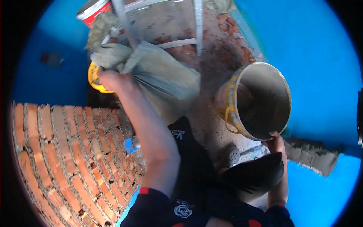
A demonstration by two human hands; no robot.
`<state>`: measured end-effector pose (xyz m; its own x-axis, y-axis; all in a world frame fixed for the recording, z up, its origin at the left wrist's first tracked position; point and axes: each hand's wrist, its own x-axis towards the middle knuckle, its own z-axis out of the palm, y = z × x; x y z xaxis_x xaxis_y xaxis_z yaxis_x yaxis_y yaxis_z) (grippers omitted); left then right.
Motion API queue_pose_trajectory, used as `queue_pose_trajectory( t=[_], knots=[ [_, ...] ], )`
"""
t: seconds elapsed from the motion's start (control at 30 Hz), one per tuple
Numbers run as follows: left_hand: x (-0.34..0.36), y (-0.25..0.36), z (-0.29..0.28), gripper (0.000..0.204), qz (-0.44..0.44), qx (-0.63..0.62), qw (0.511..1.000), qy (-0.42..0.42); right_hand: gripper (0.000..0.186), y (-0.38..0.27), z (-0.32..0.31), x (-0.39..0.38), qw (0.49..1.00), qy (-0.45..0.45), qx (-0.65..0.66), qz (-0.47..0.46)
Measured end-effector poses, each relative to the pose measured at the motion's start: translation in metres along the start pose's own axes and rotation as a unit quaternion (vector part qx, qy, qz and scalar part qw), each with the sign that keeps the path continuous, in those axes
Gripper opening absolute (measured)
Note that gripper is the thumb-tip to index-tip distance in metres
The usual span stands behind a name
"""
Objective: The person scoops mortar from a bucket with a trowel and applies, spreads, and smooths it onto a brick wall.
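Handling bucket [231,99] and sack [168,72], apparently: right hand [276,143] grips the rim, left hand [108,80] by the sack (can't tell its grip); next move likely needs steady bucket control.

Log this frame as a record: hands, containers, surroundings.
left_hand: left hand at grey-green sack and yellow container; grip unclear
right_hand: right hand gripping large bucket by its rim
large_bucket: open mouth toward camera, yellow band and handle
far_left: red-and-white bucket
surroundings: exposed brickwork at left, blue wall at right, metal frame ahead
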<state>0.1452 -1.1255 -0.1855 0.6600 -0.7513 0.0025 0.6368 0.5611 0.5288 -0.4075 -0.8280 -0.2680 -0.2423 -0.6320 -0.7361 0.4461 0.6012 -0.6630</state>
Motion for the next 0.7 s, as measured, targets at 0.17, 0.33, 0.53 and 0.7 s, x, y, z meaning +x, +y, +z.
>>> queue_pose_trajectory(
  t=[0.17, 0.33, 0.53, 0.7],
  knots=[
    [0.016, -0.102, -0.004, 0.046, 0.11, 0.315, 0.943, 0.008, 0.038, -0.02, 0.04, -0.025, 0.999, 0.031, -0.033, 0.002],
    [0.014, -0.112, -0.028, 0.057, -0.11, 0.677, 0.683, -0.252, 0.04, -0.05, 0.088, -0.038, 0.996, -0.02, -0.08, 0.023],
    [-0.045, -0.027, -0.03, 0.065, -0.113, 0.674, 0.644, -0.344, 0.032, -0.09, 0.124, -0.047, 0.984, -0.05, -0.103, 0.136],
    [-0.095, 0.07, -0.052, 0.061, -0.26, 0.708, 0.614, -0.235, 0.027, -0.102, 0.11, -0.007, 0.968, -0.074, -0.043, 0.234]
  ],
)
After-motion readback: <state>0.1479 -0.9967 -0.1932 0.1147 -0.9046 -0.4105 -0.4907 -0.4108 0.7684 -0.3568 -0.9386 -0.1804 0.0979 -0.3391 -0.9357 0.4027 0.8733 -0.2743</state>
